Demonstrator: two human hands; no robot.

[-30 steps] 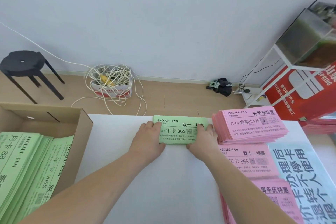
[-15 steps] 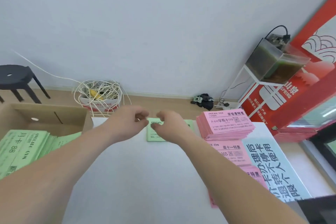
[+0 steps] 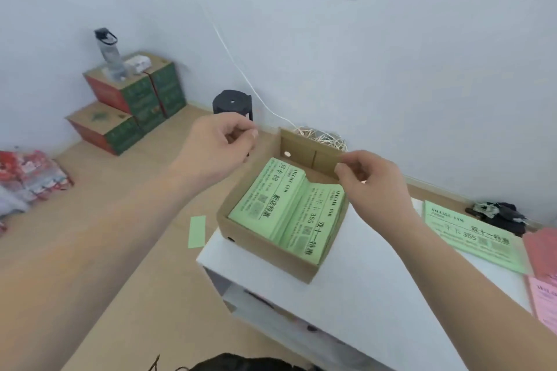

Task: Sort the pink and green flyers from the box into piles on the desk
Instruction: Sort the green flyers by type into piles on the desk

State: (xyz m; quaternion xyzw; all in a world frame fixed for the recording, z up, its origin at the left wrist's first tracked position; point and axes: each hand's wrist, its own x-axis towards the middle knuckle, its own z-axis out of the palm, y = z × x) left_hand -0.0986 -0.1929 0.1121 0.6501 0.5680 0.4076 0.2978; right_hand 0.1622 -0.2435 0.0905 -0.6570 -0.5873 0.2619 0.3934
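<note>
Hovering mid-frame over the open brown cardboard box (image 3: 265,253) of green paper flyers (image 3: 289,214), my left hand (image 3: 217,147) and right hand (image 3: 370,181) are loosely curled, holding nothing, on the white tabletop (image 3: 376,274)

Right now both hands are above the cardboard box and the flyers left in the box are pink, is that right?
Not quite. The left hand and right hand are indeed above the cardboard box, but the flyers in the box are green, not pink. The head view shows two green stacks side by side inside it.
</note>
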